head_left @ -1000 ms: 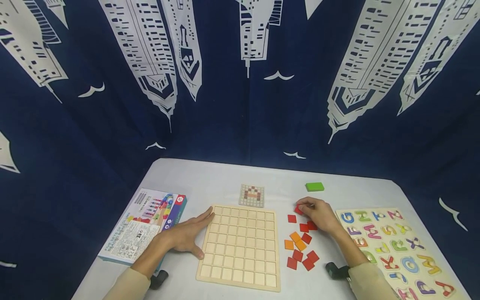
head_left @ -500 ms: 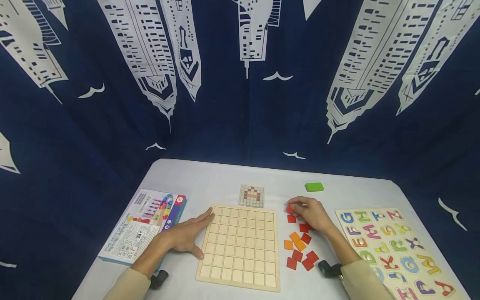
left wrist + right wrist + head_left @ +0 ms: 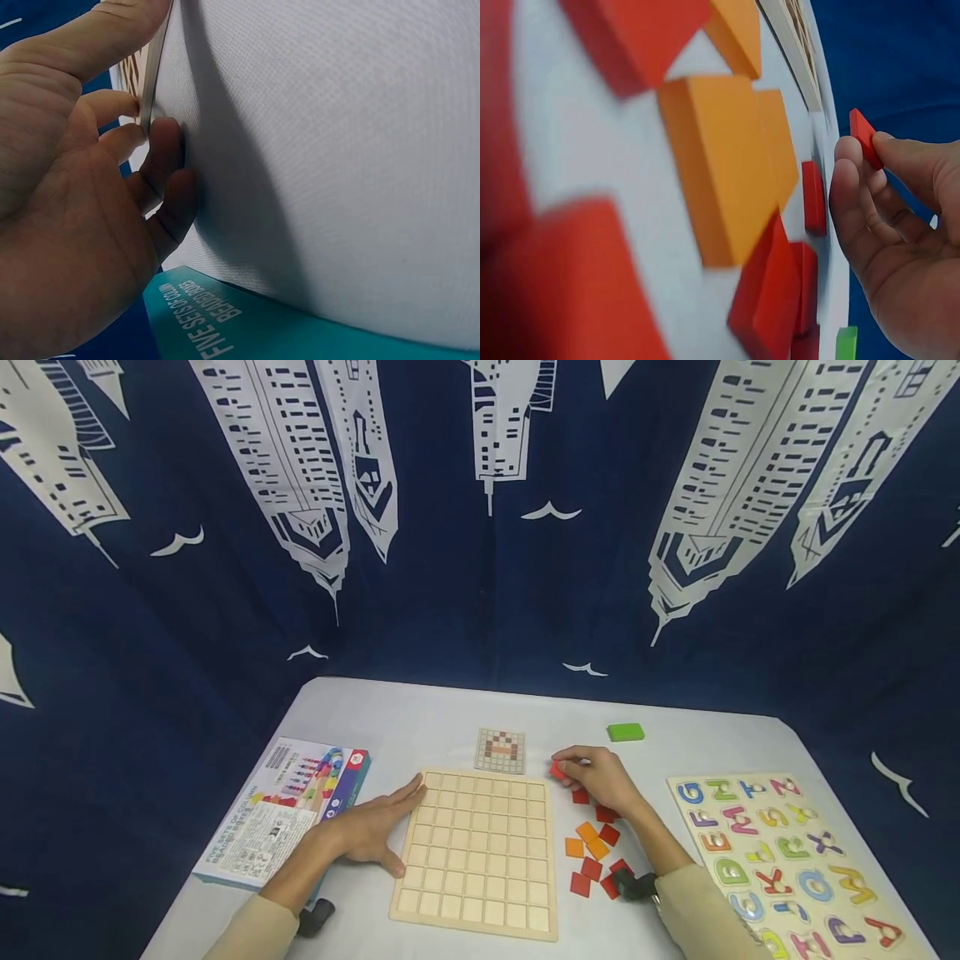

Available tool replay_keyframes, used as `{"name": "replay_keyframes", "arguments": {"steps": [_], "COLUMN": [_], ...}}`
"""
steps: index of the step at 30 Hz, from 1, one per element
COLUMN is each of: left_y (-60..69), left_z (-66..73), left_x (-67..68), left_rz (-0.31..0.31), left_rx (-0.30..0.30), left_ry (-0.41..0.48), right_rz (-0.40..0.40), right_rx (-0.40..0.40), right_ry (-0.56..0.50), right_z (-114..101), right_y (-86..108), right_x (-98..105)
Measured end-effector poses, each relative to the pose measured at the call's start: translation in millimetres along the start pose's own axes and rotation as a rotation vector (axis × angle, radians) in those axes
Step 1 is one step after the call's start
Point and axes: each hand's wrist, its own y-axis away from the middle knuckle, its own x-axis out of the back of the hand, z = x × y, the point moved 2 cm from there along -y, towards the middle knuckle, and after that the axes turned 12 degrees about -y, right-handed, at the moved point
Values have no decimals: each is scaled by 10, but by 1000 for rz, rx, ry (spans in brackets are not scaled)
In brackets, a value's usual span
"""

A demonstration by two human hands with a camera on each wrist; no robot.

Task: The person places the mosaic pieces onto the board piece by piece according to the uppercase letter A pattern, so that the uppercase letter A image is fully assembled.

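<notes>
My right hand (image 3: 602, 777) pinches a red square tile (image 3: 557, 771) between thumb and fingers, just off the board's top right corner. In the right wrist view the held tile (image 3: 865, 139) is raised above the table. A pale wooden board (image 3: 480, 852) with a grid of square recesses lies before me; no tiles sit in it. My left hand (image 3: 367, 831) is spread along its left edge, thumb and fingertips touching the rim. Several loose red tiles (image 3: 580, 884) and orange tiles (image 3: 574, 847) lie right of the board, partly under the right wrist.
A small pattern card (image 3: 501, 751) lies behind the board. A green block (image 3: 626, 732) stands at the back right. An alphabet puzzle board (image 3: 787, 877) covers the right side, and a printed box (image 3: 277, 810) lies on the left, beside the left forearm.
My right hand has carried the red tile leftward from the loose pieces toward the board. My left hand has stayed on the board's edge.
</notes>
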Motion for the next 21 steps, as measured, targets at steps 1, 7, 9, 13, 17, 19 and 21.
{"name": "replay_keyframes", "arguments": {"steps": [1,7,9,13,17,19,21], "left_y": [6,14,9,5,7,5,1], "left_z": [0,-4,-12,-22,-20,-21,-24], "left_x": [3,6,1,-9,-10,-9,-10], "left_rz": [-1,-2,-3,-2,2,5,7], "left_rx": [-2,-11,-9,-4,-5,-6,-8], "left_ry": [0,10,8,13,23,23,20], "right_rz": [-4,-21,-31,-53,-81,-99,-119], "right_rx": [0,-6,-15,-20,2,8,11], "right_ry": [-12,-76,-108,-143,-142,-140,-141], "right_z": [-14,-83,-113,-170,-204,-217,-232], "right_y": [-10,-74,-90,-104,-112,-117,-122], "right_x": [-20,-116,-150,-222,-288,-317,-342]}}
